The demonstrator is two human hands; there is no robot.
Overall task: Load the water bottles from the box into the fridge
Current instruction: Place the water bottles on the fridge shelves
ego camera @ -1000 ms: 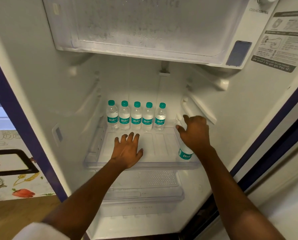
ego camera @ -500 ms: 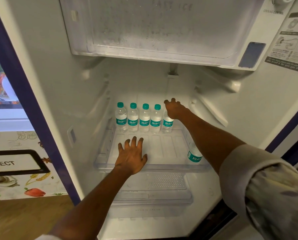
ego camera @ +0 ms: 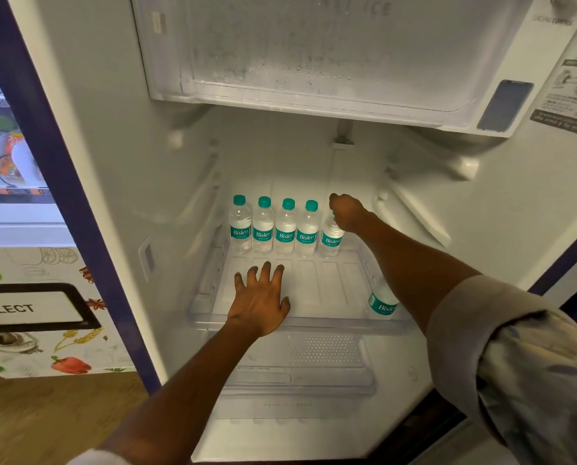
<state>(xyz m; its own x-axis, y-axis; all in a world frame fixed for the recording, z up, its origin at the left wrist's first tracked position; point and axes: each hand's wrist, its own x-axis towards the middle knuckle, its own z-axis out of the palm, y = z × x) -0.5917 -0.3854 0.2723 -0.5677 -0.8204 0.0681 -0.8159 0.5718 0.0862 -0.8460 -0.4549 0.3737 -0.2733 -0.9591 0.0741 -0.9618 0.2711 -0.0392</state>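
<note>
Your right hand (ego camera: pixel 347 211) is clenching its fingers round the top of the fifth bottle (ego camera: pixel 330 238), standing upright at the right end of the back row on the clear fridge shelf (ego camera: pixel 327 286). It is showing clear plastic and a teal Bisleri label, like the four bottles (ego camera: pixel 285 229) beside it. Your left hand (ego camera: pixel 260 303) is lying flat on the shelf, fingers released.
</note>
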